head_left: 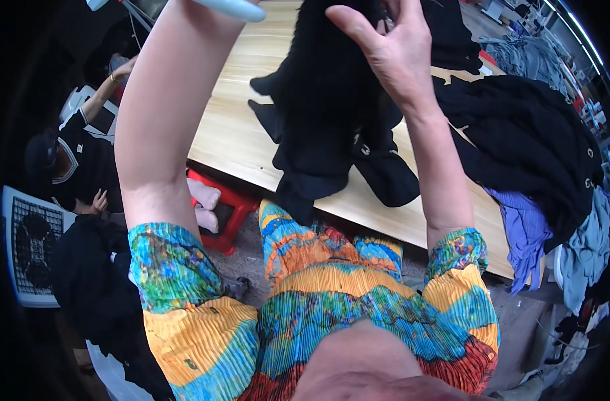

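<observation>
A black garment hangs down in front of me from beyond the upper edge. Its lower pieces spread over the wooden table's near edge, and shiny metal rings show on one of them. Beside its right side is my right hand, with the thumb stretched out to the left over the cloth. The other fingers are bent and partly cut off by the upper edge. A small dark, shiny thing shows among them, too little of it to name. My left forearm reaches up past the upper edge, so the left hand is out of sight.
On the wooden table, more black garments lie to the right, with purple cloth under them. Grey-blue cloth hangs beyond. At left, a co-worker sits near a fan. A red stool stands under the table.
</observation>
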{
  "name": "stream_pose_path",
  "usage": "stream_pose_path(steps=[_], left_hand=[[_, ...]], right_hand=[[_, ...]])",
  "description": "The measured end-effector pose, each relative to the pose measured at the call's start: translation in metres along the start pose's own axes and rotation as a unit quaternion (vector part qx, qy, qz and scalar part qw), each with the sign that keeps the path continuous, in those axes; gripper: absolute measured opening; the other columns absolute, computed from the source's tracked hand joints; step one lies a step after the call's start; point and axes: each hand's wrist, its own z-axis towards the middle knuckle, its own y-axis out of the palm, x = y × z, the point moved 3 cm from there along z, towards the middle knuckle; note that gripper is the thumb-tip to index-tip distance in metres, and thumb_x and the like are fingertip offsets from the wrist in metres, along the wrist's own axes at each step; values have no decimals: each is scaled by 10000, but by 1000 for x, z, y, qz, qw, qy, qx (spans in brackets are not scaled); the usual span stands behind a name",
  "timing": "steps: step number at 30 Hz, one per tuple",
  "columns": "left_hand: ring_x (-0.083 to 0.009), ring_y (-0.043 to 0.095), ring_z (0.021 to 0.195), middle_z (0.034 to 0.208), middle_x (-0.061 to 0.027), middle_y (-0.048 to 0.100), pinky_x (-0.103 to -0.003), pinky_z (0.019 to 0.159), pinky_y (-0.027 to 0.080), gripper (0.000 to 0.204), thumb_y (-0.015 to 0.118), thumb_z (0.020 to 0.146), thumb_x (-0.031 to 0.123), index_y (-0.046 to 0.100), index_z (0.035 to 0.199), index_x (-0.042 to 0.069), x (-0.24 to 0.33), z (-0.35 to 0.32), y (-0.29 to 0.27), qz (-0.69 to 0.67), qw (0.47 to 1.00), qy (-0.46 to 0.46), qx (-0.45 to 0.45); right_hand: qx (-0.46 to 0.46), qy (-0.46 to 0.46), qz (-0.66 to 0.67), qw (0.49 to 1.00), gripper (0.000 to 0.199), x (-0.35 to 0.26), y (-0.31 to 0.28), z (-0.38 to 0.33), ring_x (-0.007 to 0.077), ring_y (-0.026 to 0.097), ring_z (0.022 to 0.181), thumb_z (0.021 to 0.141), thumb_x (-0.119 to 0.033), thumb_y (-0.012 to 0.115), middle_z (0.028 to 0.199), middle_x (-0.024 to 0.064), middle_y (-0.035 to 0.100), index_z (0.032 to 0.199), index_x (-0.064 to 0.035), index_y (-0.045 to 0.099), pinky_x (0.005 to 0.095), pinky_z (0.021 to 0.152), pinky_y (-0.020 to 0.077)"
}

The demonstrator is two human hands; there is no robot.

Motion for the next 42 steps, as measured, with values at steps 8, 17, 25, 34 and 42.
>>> stream_pose_path(steps=[8, 17, 25, 34, 42], left_hand=[[-187, 580, 722, 846, -100, 576, -312, 654, 506, 122, 493, 851, 65, 532, 949, 3, 13, -60, 14, 25, 993, 109, 32], [-306, 428, 1101, 1191, -211, 421, -350, 970, 310, 810, 786, 613, 182, 312, 1217, -76, -124, -328, 22, 300, 900, -281, 143], [-248, 431, 1130, 1233, -148, 456, -381, 972, 319, 433, 512, 889, 222, 396, 1249, 10, -179, -267, -81, 413, 899, -50, 141], [-287, 373, 1177, 1262, -178, 397, -383, 996, 290, 604, 607, 785, 239, 333, 1273, 10, -129, -159, -172, 308, 891, -50, 330], [-321, 321, 1218, 1288, -205, 344, -385, 1018, 264, 770, 691, 693, 255, 277, 1294, 9, -115, -188, -89, 374, 917, 3, 134]], right_hand=[[98, -41, -32, 994, 178, 8, -7, 13, 116, 546, 693, 793, -75, 541, 791, 49, 585, 950, 7, 552, 240, 655, 450], [-2, -74, 37, 997, 276, -6, 59, 29, 126, 566, 770, 714, -66, 603, 860, 108, 615, 955, 66, 572, 246, 712, 459], [57, -190, 294, 935, 172, -39, 85, 41, 152, 560, 669, 614, -21, 537, 706, 115, 601, 755, 72, 569, 281, 613, 459], [171, -187, 121, 960, 158, -10, -55, 58, 150, 541, 616, 650, -96, 550, 662, 94, 576, 719, 46, 549, 284, 561, 430], [193, -147, 38, 969, 189, 24, -123, 61, 148, 524, 569, 681, -162, 562, 623, 76, 554, 687, 24, 531, 287, 516, 404]])
